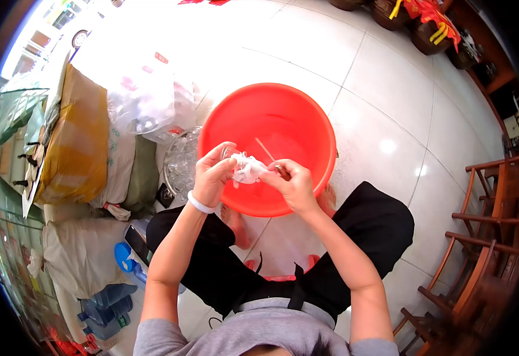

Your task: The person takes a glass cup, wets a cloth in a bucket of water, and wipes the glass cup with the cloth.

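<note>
Above a large red basin point(271, 104), a crumpled whitish piece point(249, 169) hangs between my two hands. My left hand point(214, 173), with a white band at its wrist, has its fingers closed on the left end of the piece, where thin wire-like loops show. My right hand point(294, 184) pinches a thin stick-like thing point(265, 149) that points up and left, and its fingertips are close to the piece's right end. Just left of the basin lies a heap of clear glass-like items point(180, 163).
Taped yellow box point(81, 133), plastic bags point(147, 107) and a blue-lidded bottle point(123, 256) with a phone point(136, 242) stand at the left. Wooden chairs point(479, 255) are at the right. Dark pots point(428, 37) line the top right.
</note>
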A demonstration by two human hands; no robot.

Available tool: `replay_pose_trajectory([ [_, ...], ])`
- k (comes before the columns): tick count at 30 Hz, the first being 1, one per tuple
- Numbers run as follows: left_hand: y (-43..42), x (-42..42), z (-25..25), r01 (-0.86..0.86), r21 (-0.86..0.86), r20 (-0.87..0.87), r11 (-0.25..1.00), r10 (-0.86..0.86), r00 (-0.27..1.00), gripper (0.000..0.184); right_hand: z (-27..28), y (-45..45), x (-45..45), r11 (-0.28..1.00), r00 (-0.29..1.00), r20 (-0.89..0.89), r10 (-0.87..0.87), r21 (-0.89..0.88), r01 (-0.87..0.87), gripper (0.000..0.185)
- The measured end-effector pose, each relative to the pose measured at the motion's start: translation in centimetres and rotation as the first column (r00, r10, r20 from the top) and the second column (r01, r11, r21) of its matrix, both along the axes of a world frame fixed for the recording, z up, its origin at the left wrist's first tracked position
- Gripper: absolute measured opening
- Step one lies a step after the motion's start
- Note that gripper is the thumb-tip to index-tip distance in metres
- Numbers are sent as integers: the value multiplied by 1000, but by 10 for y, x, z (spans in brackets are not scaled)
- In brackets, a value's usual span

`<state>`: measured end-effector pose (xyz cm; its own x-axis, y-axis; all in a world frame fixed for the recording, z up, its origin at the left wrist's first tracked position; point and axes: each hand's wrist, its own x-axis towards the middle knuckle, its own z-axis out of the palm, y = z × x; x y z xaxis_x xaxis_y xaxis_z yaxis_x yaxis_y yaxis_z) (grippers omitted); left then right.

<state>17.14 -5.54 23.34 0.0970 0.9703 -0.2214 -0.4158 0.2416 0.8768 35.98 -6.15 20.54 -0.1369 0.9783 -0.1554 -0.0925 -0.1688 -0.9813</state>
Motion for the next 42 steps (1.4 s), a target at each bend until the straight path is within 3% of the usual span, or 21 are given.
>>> replay_pose_trajectory([
  [7, 14, -2, -29, -76, -148, -123, 986, 58, 991, 27, -31, 14, 2, 997, 987, 160, 9, 77, -22, 26],
  [10, 19, -7, -42, -80, -182, -112, 980, 60, 992, 25, -57, 14, 0, 998, 999, 44, -7, 61, 5, 26],
  [14, 27, -16, -52, -104, -184, -91, 977, 88, 992, 20, -50, 11, 3, 999, 995, -101, -15, -46, 10, 26],
  [21, 28, -18, -54, -139, -218, -105, 966, 118, 987, 19, -33, 7, 8, 988, 993, -118, 2, -156, -21, 25],
  [25, 27, -20, -53, -158, -236, -38, 959, 154, 987, 21, -35, 5, 9, 994, 996, -91, -8, -108, -2, 24],
  [27, 26, -20, -46, -58, -121, 45, 991, 64, 997, 24, -34, 5, 12, 999, 999, -37, -2, -53, 0, 24],
  [29, 22, -16, -28, -50, -112, 121, 992, 64, 991, 25, -29, 4, 16, 990, 995, 15, 95, -103, -93, 26],
  [32, 21, -24, -22, 11, -49, 242, 999, 1, 970, 28, 8, 8, 11, 985, 998, -68, -9, -175, -3, 30],
  [34, 18, -26, -21, 77, 1, 286, 997, -74, 955, 30, 15, 25, 12, 976, 997, -69, 22, -216, -37, 30],
  [37, 16, -22, -13, 99, 49, 256, 994, -108, 961, 32, 6, 49, 7, 948, 989, -109, 100, -292, -128, 32],
  [39, 15, -20, -15, 172, 107, 179, 979, -190, 965, 35, 3, 61, -2, 826, 956, -224, 188, -490, -277, 32],
  [40, 15, -19, -18, 196, 90, 143, 976, -207, 968, 35, 0, 67, -6, 811, 943, -278, 186, -498, -307, 24],
  [41, 14, -18, -22, 201, 99, 137, 975, -213, 967, 35, -2, 68, -14, 817, 942, -280, 184, -489, -305, 24],
  [42, 12, -16, -26, 207, 93, -35, 974, -205, 978, 35, -4, 67, -26, 875, 967, -218, 129, -434, -214, 20],
])
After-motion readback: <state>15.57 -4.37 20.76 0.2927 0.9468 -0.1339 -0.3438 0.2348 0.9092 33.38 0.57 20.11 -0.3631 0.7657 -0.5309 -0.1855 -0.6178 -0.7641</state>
